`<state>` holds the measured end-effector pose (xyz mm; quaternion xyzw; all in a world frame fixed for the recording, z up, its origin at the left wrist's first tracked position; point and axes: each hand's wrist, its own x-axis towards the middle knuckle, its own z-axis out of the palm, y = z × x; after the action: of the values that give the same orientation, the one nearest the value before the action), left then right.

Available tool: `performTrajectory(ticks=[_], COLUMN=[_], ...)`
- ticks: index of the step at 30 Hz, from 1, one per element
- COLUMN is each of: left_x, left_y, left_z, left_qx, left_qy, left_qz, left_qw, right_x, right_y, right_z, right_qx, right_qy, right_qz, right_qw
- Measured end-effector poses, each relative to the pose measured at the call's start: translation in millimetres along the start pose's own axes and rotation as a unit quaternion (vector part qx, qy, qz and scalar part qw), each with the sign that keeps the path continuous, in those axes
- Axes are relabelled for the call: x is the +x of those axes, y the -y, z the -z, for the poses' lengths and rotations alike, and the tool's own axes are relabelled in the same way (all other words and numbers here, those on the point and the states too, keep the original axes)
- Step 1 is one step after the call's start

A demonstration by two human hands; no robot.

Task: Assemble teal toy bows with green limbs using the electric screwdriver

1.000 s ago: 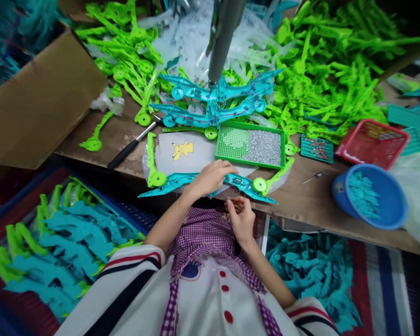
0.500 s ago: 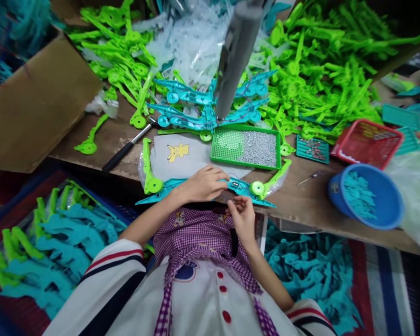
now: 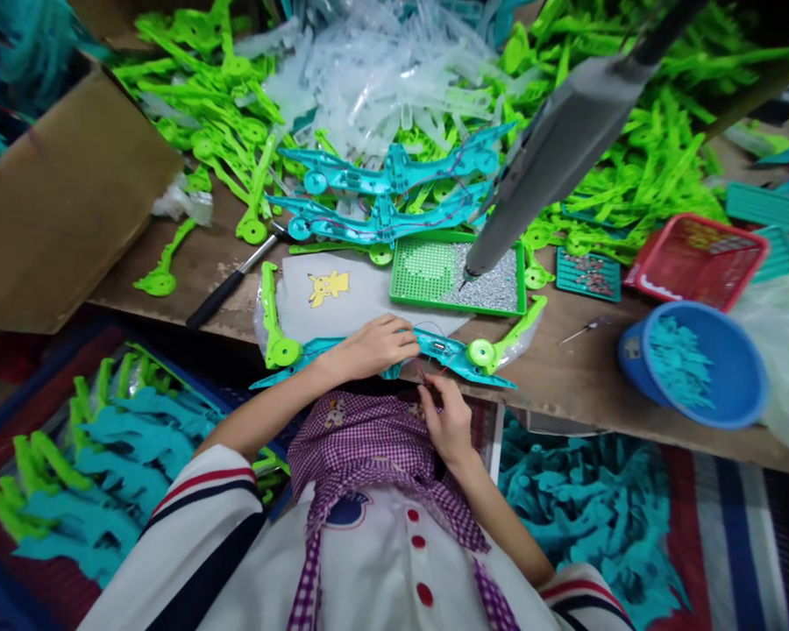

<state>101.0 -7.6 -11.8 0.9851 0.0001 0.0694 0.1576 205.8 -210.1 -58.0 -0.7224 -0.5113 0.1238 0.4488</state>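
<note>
Left hand is pressed down on the teal bow at the near edge of the table, fingers curled over its middle and pinning it flat. Right hand sits just below that, fingertips pinched on what looks like thin red wire coming off the bow's center. Too small to tell exactly how it's gripped.

Progress-wise, I'd say this one's mid-assembly: both green arms are on the bow, but the wiring looks unfinished. Two wired teal bows lie beyond the fingers, past the screw tray, and they look done. A hanging screwdriver dangles over that tray, untouched. Huge heap of green parts behind, so plenty left. Blue bowl sits well off to the right of the fingers.
</note>
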Motion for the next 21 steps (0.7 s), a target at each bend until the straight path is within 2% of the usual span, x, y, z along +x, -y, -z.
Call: performTrajectory(ticks=[5, 10, 13, 16, 19, 21], left_x=[-9, -31, -42, -48, -52, -54], left_y=[0, -10, -15, -19, -22, -24], left_z=[-2.7, -23.8, -36.2, -45.6, -51.4, -54.0], left_qx=[0.048, 0.011, -0.018, -0.007, 0.013, 0.02], left_qy=[-0.019, -0.121, -0.178, -0.219, -0.253, -0.266], left_qz=[0.003, 0.054, 0.104, 0.125, 0.117, 0.12], left_qw=[0.999, 0.991, 0.978, 0.968, 0.96, 0.956], right_x=[7, 16, 25, 45, 79, 106], right_y=[7, 15, 23, 35, 48, 57], right_z=[7, 18, 27, 40, 48, 47], right_qx=[-0.02, -0.04, -0.076, -0.12, -0.169, -0.2], right_qy=[-0.05, -0.031, 0.029, 0.124, 0.208, 0.239], right_qz=[-0.001, 0.062, 0.09, 0.11, 0.103, 0.089], right_qw=[0.999, 0.997, 0.993, 0.979, 0.958, 0.946])
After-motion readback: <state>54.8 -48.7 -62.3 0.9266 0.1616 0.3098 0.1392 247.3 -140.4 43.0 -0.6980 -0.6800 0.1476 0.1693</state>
